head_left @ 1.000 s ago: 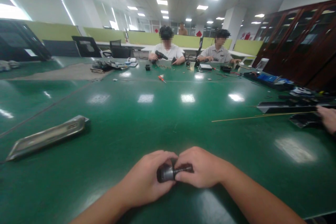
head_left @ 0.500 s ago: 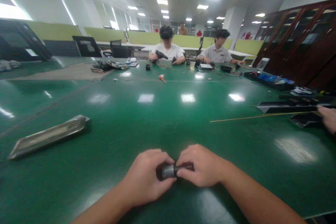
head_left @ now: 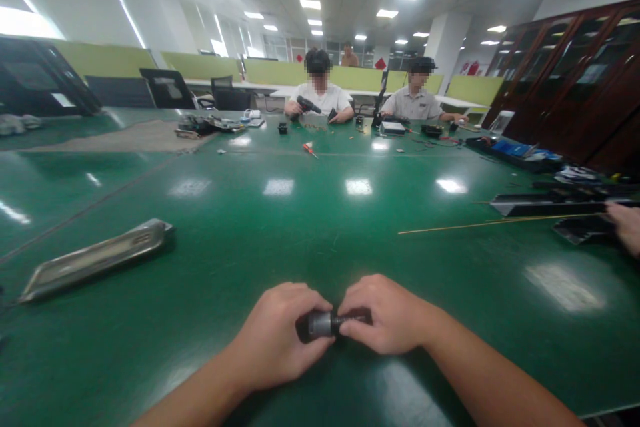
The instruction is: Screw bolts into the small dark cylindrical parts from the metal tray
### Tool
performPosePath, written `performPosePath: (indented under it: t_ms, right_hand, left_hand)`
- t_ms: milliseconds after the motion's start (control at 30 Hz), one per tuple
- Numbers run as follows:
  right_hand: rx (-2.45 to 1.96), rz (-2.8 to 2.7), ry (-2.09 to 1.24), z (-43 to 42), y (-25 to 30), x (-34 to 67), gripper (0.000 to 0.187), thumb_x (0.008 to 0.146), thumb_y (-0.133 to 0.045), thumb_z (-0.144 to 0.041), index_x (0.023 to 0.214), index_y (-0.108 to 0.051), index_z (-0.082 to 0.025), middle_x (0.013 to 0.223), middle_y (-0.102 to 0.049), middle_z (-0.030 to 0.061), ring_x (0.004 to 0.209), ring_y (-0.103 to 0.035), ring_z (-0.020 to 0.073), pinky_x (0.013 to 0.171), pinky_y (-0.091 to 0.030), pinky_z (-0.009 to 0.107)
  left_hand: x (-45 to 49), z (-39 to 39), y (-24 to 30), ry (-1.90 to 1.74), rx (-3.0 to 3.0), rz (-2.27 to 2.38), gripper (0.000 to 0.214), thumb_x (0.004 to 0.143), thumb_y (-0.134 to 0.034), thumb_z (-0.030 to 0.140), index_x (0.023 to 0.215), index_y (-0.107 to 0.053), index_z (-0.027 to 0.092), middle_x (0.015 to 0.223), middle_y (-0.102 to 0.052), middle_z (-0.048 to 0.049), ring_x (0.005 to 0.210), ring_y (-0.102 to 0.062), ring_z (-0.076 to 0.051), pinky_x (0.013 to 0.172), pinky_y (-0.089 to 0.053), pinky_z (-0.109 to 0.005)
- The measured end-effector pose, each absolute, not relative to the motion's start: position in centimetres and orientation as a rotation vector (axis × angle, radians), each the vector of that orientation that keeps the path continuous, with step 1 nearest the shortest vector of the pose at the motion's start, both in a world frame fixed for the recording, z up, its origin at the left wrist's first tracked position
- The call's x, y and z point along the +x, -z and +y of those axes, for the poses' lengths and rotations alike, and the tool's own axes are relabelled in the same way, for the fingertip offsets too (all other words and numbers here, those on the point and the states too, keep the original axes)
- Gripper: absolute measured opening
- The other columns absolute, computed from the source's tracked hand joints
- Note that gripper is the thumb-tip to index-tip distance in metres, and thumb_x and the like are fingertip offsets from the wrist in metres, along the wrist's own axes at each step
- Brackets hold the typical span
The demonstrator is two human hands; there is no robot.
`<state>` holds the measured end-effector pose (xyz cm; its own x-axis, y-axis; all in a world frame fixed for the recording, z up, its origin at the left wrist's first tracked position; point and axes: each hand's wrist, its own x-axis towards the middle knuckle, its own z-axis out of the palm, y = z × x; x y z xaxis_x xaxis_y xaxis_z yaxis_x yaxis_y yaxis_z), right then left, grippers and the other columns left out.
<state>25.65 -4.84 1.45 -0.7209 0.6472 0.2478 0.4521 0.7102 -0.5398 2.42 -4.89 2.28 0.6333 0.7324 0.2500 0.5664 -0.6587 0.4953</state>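
A black-and-silver cylindrical part [head_left: 320, 325] lies crosswise between my hands, low over the green table. My left hand [head_left: 277, 333] is closed around its thick end, thumb below and fingers above. On the narrower, ribbed dark end, my right hand [head_left: 387, 317] is closed in a pinch. The fingers partly cover both ends, so the exact kind of part cannot be made out.
A long metal tray-like piece [head_left: 100, 260] lies at left. Thin yellowish rods [head_left: 450, 227] and dark metal channels [head_left: 545, 203] lie at right, by another person's hand [head_left: 625, 227]. A red-handled screwdriver [head_left: 310, 150] lies farther off. Two people sit across the table [head_left: 225, 213].
My hands keep their hold on the cylindrical part, with only a slight shift. Across the table, the person at right has lowered their head, and a dark upright object now shows beside them.
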Motion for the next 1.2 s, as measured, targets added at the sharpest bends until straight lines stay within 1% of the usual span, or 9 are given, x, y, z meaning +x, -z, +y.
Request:
performPosePath:
  t_ms: [233,467,1000,1200]
  right_hand:
    - [-0.871,-2.486,-0.646,-4.91,-1.68,25.84,0.016,0.09,-0.062,-0.028,0.088,-0.074,-0.016,0.078,-0.071,0.0043,0.071,-0.062,0.0166,0.067,-0.043,0.026]
    - [-0.872,-2.473,-0.644,-4.75,-1.6,25.96,0.014,0.088,-0.064,-0.027,0.086,-0.073,-0.016,0.074,-0.069,0.0022,0.068,-0.059,0.0147,0.065,-0.041,0.025]
    - [-0.945,-2.465,-0.621,-4.79,-2.12,26.28,0.01,0.086,-0.066,-0.024,0.086,-0.073,-0.017,0.073,-0.068,0.0011,0.067,-0.058,0.0144,0.067,-0.04,0.025]
    - [-0.976,-2.475,-0.591,-4.88,-2.22,26.38,0.009,0.085,-0.067,-0.024,0.087,-0.073,-0.018,0.075,-0.07,0.001,0.068,-0.059,0.0146,0.069,-0.041,0.026]
  left_hand:
    - [1.99,-4.82,-1.82,-0.653,2.516,1.026,0.016,0.077,-0.069,0.029,0.093,-0.071,0.024,0.08,-0.071,-0.0017,0.074,-0.063,-0.02,0.069,-0.045,-0.033]
    - [2.08,-4.86,-2.32,-0.638,2.487,1.061,0.017,0.075,-0.071,0.027,0.092,-0.072,0.024,0.08,-0.072,-0.0016,0.075,-0.064,-0.02,0.07,-0.045,-0.033]
    - [1.83,-4.35,-2.27,-0.658,2.515,1.071,0.016,0.076,-0.071,0.027,0.092,-0.071,0.024,0.08,-0.071,-0.001,0.075,-0.064,-0.021,0.07,-0.046,-0.033]
    - [1.6,-4.24,-2.1,-0.643,2.508,1.089,0.017,0.076,-0.071,0.027,0.092,-0.071,0.024,0.08,-0.071,-0.0013,0.075,-0.063,-0.021,0.069,-0.047,-0.033]
